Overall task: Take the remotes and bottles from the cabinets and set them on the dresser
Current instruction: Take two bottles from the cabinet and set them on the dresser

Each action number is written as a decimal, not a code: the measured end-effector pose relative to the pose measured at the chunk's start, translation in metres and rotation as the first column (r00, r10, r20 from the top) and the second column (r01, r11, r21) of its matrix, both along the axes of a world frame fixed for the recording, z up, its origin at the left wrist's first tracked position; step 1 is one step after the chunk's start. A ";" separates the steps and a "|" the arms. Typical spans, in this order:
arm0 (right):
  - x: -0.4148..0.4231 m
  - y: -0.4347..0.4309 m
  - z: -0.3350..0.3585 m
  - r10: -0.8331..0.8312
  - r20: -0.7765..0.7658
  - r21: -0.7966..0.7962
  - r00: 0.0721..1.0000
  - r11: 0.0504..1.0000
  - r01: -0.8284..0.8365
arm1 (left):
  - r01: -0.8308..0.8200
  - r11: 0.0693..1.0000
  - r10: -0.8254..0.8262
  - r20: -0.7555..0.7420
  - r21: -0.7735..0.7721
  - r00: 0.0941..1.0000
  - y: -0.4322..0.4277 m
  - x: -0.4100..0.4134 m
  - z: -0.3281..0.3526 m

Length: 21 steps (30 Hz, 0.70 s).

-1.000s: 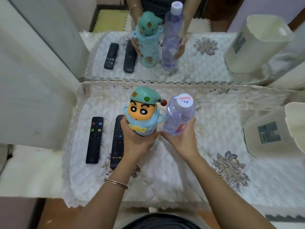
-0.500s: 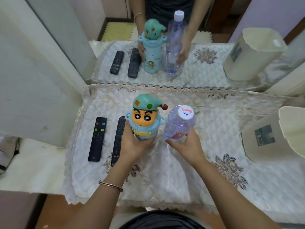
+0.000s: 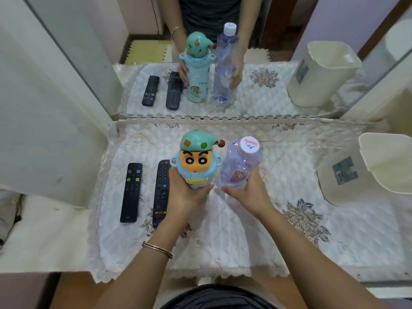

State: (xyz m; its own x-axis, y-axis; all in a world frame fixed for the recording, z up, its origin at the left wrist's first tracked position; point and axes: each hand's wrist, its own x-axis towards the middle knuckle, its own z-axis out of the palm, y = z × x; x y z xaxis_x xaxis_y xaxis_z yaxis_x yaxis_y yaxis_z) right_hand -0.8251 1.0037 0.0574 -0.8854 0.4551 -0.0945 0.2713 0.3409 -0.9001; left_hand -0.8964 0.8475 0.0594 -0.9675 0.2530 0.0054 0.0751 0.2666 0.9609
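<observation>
A light-blue cartoon-character bottle with a green cap stands upright on the quilted white dresser cloth, and my left hand wraps its lower body. Just to its right stands a clear plastic water bottle with a white cap, gripped low by my right hand. Two black remotes lie flat to the left: a slim one with coloured buttons and a longer one partly under my left hand.
A mirror at the dresser's back reflects the bottles, remotes and my arms. A cream plastic bin lies on its side at the right. A white panel rises at the left.
Both hands have stayed on the bottles, which remain standing side by side on the cloth. My head has tipped up slightly, showing more of the mirror.
</observation>
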 end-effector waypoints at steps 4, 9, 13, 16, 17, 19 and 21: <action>0.006 -0.007 0.002 -0.046 -0.002 -0.009 0.999 0.999 0.046 | 0.093 0.995 -0.092 -0.011 0.023 0.996 -0.006 -0.001 0.006; 0.025 -0.022 -0.004 -0.189 0.104 -0.001 0.976 0.982 0.190 | 0.233 0.968 -0.230 0.044 -0.092 0.972 -0.031 -0.001 0.000; 0.053 -0.040 -0.007 -0.325 0.179 0.022 0.929 0.945 0.326 | 0.237 0.948 -0.229 0.060 -0.211 0.972 -0.050 0.007 -0.008; 0.088 -0.056 -0.007 -0.421 0.211 0.032 0.882 0.905 0.424 | 0.262 0.937 -0.269 0.001 -0.233 0.963 -0.060 0.019 -0.012; 0.103 -0.061 -0.007 -0.442 0.233 0.030 0.866 0.894 0.448 | 0.268 0.938 -0.275 -0.001 -0.219 0.962 -0.061 0.024 -0.013; 0.139 -0.072 -0.007 -0.480 0.278 0.010 0.832 0.867 0.497 | 0.271 0.942 -0.274 0.013 -0.200 0.962 -0.063 0.036 -0.014; 0.178 -0.085 -0.009 -0.543 0.306 0.019 0.782 0.825 0.565 | 0.368 0.906 -0.365 0.053 -0.211 0.929 -0.063 0.051 -0.017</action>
State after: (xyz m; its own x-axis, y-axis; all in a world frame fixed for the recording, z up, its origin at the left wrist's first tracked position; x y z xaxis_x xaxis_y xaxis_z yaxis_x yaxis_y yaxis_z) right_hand -0.6468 0.9188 0.0487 -0.4103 0.8414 -0.3518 0.6411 -0.0083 -0.7674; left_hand -0.8450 0.7845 0.0427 -0.8061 0.5835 -0.0991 0.1960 0.4212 0.8855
